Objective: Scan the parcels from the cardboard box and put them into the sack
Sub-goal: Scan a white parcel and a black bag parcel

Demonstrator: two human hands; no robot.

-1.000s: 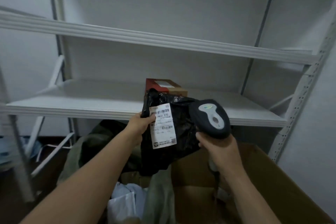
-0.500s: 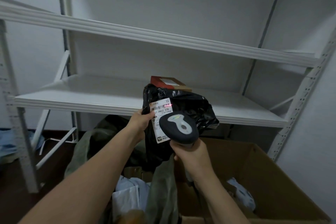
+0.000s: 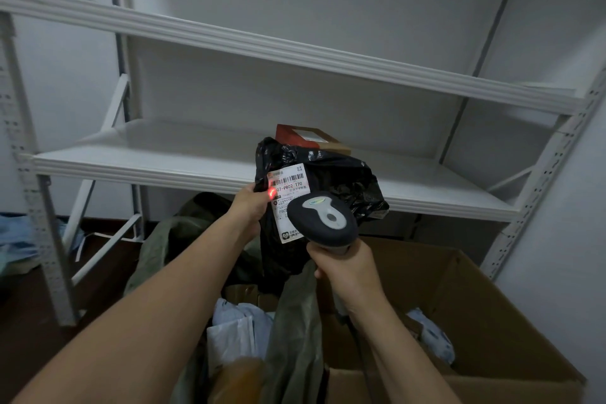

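Black crinkled plastic parcel bag [image 3: 331, 180] hangs from the left hand [image 3: 254, 205], pinched at its edge beside the white label [image 3: 290, 193]. It looks light, limp and slippery, so hold it there, clear of the barcode. The right hand [image 3: 344, 269] is wrapped round the grey handheld scanner [image 3: 323, 218], just right of that pinch. The red spot has slid off the barcode towards the thumb.

At 12 o'clock the black parcel [image 3: 331, 184] and the scanner [image 3: 323, 221] close your way to the shelf [image 3: 157, 159]; a small brown box [image 3: 310, 138] stands just behind them. At 10 o'clock the shelf is free for a hand. At 6 o'clock the sack [image 3: 295, 325] hangs, and at 4 o'clock the cardboard box [image 3: 485, 305] is open from above.
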